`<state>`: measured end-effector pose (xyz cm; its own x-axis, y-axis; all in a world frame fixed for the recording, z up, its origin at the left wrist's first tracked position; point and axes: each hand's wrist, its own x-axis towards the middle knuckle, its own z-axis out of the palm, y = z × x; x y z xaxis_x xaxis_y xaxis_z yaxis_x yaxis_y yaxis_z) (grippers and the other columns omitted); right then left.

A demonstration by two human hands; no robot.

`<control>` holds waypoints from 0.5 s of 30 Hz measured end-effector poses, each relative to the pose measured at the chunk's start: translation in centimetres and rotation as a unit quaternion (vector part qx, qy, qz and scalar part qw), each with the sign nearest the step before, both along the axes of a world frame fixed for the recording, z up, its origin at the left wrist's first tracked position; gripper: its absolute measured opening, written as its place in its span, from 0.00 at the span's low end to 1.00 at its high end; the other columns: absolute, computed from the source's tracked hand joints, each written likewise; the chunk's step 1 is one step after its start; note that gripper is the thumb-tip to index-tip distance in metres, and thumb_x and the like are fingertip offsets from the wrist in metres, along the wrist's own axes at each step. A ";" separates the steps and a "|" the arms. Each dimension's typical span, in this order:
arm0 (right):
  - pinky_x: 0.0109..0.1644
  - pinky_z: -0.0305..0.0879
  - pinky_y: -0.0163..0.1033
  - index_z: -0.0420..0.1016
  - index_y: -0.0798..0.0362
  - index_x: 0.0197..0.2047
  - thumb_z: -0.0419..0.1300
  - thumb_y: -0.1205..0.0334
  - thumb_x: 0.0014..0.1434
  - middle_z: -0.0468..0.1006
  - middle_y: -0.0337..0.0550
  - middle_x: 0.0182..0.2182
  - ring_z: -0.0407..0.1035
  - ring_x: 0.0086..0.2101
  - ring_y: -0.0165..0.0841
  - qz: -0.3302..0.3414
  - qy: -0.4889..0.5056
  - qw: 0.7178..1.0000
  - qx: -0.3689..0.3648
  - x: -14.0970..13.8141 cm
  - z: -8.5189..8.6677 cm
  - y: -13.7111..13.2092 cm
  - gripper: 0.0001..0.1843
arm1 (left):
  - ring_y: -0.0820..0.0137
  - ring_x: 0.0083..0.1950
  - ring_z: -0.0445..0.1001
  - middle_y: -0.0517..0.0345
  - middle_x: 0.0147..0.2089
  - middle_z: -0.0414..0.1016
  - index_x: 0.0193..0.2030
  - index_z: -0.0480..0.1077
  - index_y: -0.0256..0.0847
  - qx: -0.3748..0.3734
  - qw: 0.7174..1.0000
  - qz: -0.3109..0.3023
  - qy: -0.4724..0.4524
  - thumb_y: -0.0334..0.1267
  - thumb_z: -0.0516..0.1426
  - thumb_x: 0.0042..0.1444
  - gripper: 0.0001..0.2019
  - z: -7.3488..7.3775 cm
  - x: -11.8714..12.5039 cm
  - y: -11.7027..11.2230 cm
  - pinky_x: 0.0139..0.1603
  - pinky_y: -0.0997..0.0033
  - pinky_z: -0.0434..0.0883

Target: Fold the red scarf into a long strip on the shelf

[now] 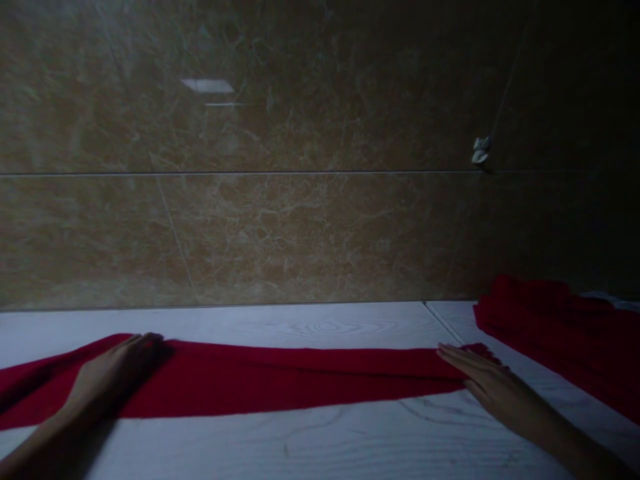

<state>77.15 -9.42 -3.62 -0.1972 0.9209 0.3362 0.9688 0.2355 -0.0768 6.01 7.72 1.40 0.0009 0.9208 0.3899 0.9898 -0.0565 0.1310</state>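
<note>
A long red cloth [280, 377] lies stretched flat across a white wood-grain table [320, 440], running left to right. My left hand [117, 373] rests palm down on the cloth near its left part, fingers together and extended. At the cloth's right end my right hand [483, 380] lies flat as well, fingers straight and pointing left. Neither hand grips anything.
A second red cloth [560, 333] lies bunched at the right, on the adjoining white table. A brown marble-tiled wall [300, 200] rises right behind the table, with a small white clip [481, 150] fixed on it. The scene is dim.
</note>
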 end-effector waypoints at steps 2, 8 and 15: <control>0.64 0.71 0.49 0.70 0.53 0.68 0.48 0.67 0.63 0.70 0.47 0.65 0.68 0.62 0.41 0.015 -0.015 1.000 0.020 0.3 -0.5 -0.6 0.31 | 0.52 0.49 0.82 0.46 0.51 0.84 0.52 0.74 0.43 -0.019 1.000 0.004 -0.002 0.49 0.48 0.64 0.20 0.5 0.6 0.2 0.43 0.64 0.73; 0.61 0.74 0.46 0.71 0.55 0.67 0.48 0.69 0.60 0.71 0.47 0.63 0.71 0.59 0.41 0.019 -0.052 0.997 0.055 1.0 -1.7 -1.0 0.32 | 0.54 0.44 0.83 0.49 0.44 0.85 0.50 0.70 0.44 0.012 0.993 0.036 -0.115 0.50 0.51 0.61 0.17 1.3 0.8 0.8 0.40 0.67 0.73; 0.63 0.72 0.48 0.69 0.50 0.68 0.46 0.69 0.60 0.72 0.43 0.64 0.72 0.59 0.40 -0.021 -0.002 0.999 0.032 1.4 -1.9 -0.2 0.35 | 0.60 0.35 0.82 0.60 0.33 0.82 0.48 0.70 0.45 0.015 0.884 0.046 -0.465 0.58 0.58 0.52 0.23 2.5 0.9 -2.3 0.35 0.66 0.79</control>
<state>78.52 -9.66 -5.53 -0.1608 0.9051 0.3936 0.9780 0.1998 -0.0598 6.91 5.38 3.92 -0.4084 0.8891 0.2066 0.4546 0.0018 0.8907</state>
